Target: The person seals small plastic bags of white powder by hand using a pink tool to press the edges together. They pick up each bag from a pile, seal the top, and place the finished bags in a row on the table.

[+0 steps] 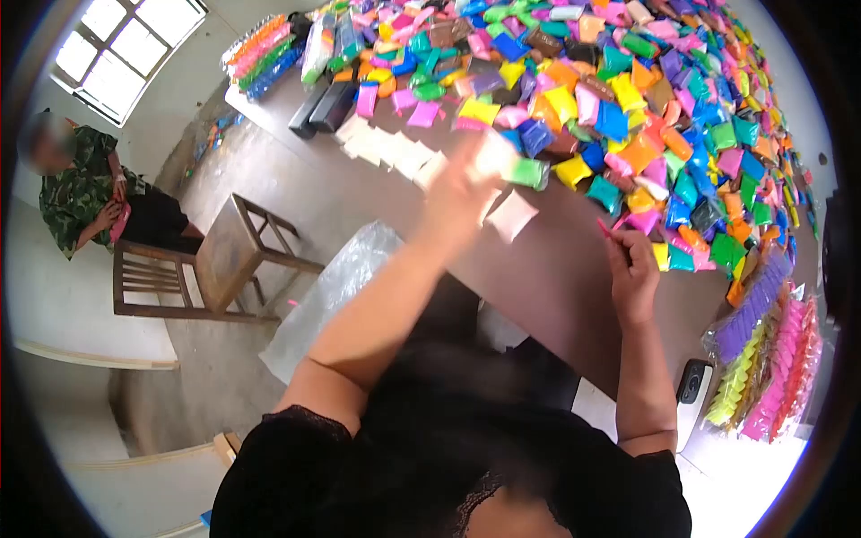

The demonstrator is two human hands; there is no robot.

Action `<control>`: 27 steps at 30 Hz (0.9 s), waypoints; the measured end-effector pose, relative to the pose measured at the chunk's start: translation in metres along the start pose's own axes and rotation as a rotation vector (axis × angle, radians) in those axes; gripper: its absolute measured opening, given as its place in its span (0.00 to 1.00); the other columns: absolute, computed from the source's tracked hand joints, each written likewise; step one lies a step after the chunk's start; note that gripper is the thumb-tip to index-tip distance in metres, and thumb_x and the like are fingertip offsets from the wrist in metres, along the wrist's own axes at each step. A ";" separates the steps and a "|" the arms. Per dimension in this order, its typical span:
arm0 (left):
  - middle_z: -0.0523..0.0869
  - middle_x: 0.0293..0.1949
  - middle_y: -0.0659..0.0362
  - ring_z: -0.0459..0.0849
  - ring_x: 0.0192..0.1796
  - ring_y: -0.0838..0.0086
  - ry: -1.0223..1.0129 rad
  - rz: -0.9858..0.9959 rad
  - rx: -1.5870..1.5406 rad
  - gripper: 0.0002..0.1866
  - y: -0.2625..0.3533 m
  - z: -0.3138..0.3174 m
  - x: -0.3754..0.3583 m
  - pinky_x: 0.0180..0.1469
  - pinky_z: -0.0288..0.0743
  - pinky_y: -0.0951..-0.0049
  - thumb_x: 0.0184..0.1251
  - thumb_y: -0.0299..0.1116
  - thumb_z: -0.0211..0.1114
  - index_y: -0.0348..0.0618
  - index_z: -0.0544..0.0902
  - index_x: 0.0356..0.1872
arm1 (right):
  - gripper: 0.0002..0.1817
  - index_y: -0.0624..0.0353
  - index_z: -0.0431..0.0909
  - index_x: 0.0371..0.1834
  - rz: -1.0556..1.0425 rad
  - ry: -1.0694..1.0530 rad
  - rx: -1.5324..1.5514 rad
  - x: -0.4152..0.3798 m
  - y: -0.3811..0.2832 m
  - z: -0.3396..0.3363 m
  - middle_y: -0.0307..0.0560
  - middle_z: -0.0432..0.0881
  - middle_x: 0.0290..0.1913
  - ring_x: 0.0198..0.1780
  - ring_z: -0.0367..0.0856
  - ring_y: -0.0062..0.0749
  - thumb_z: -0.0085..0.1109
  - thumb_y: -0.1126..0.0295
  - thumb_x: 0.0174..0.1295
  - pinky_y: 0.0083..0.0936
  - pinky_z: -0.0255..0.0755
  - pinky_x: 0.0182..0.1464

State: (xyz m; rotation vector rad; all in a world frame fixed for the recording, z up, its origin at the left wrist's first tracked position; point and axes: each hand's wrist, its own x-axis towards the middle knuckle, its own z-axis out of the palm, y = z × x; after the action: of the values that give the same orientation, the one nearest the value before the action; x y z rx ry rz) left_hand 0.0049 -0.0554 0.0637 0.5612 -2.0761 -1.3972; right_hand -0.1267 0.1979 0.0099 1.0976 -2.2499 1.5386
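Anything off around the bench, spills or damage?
Two oddities: coloured scraps, apparently strewn on the floor past the table, and a crumpled clear plastic sheet lying loose by its near edge. No burst packets visible in the jumbled pile, though many are partly hidden.

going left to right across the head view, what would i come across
a seated person in a camouflage top → a clear plastic sheet → the left hand → the right hand → a black device with a round lens → bagged bright-coloured bundles
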 end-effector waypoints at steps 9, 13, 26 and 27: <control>0.78 0.66 0.48 0.77 0.68 0.55 -0.341 0.814 0.510 0.21 -0.014 0.073 -0.062 0.68 0.73 0.59 0.70 0.30 0.62 0.44 0.78 0.64 | 0.04 0.64 0.83 0.40 -0.033 -0.008 -0.036 -0.005 0.003 -0.001 0.50 0.82 0.37 0.40 0.82 0.40 0.66 0.79 0.63 0.30 0.76 0.45; 0.69 0.72 0.43 0.64 0.76 0.48 -0.607 0.728 0.668 0.31 -0.010 0.072 -0.095 0.77 0.58 0.51 0.68 0.41 0.66 0.36 0.73 0.68 | 0.06 0.62 0.84 0.41 0.072 -0.112 -0.096 0.001 -0.002 -0.008 0.51 0.83 0.37 0.41 0.83 0.45 0.66 0.76 0.62 0.33 0.77 0.45; 0.79 0.59 0.54 0.79 0.61 0.57 -0.491 0.784 0.481 0.23 -0.014 0.076 -0.087 0.62 0.76 0.58 0.60 0.25 0.71 0.34 0.81 0.58 | 0.08 0.60 0.86 0.37 0.382 -0.581 0.035 0.003 -0.013 -0.024 0.50 0.85 0.38 0.41 0.85 0.43 0.65 0.68 0.60 0.35 0.77 0.44; 0.79 0.59 0.54 0.79 0.61 0.57 -0.482 0.779 0.495 0.23 -0.013 0.076 -0.088 0.62 0.76 0.58 0.60 0.25 0.71 0.34 0.81 0.57 | 0.07 0.59 0.86 0.36 0.291 -0.542 -0.064 0.002 -0.012 -0.023 0.49 0.85 0.38 0.40 0.84 0.44 0.64 0.68 0.60 0.35 0.77 0.44</control>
State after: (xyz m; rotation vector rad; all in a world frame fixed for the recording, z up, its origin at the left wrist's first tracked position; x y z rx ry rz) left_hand 0.0209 0.0469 0.0095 -0.4440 -2.6104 -0.5888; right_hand -0.1256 0.2147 0.0302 1.3442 -2.9050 1.3703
